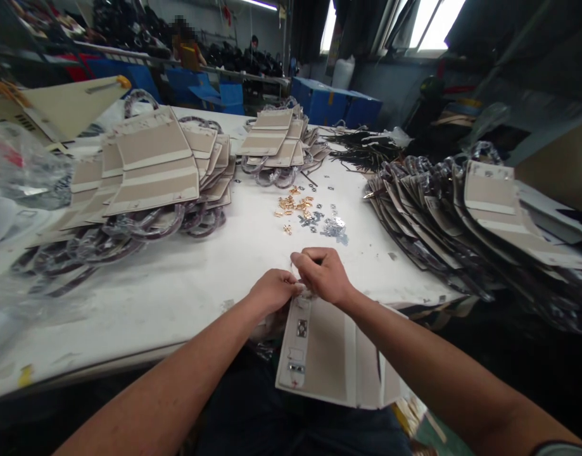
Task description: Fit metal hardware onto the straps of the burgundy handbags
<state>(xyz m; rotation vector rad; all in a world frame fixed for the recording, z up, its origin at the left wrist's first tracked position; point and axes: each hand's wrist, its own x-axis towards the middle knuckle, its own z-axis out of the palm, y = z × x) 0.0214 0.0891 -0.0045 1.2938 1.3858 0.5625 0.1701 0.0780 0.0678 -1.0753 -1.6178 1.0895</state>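
A beige bag panel [335,354] with pale strips lies tilted across my lap, against the table's front edge. Two metal fittings, a square washer [301,327] and a metal plate [296,367], sit along its left side. My left hand [275,291] is closed, its thumb and fingers pinching the panel's upper left corner. Just above that corner my right hand [326,275] is curled with the fingers bent in; whatever they hold is hidden. Beyond the hands, small gold metal pieces [295,202] and silver washers [335,227] lie scattered on the white table [200,278].
Stacks of beige panels with plastic-wrapped handles stand at left [152,158], back centre [266,133] and right [490,196]. Black straps [361,149] lie at the back. Clear plastic bags [25,164] crowd the left edge. Blue boxes [319,101] and other people are farther off.
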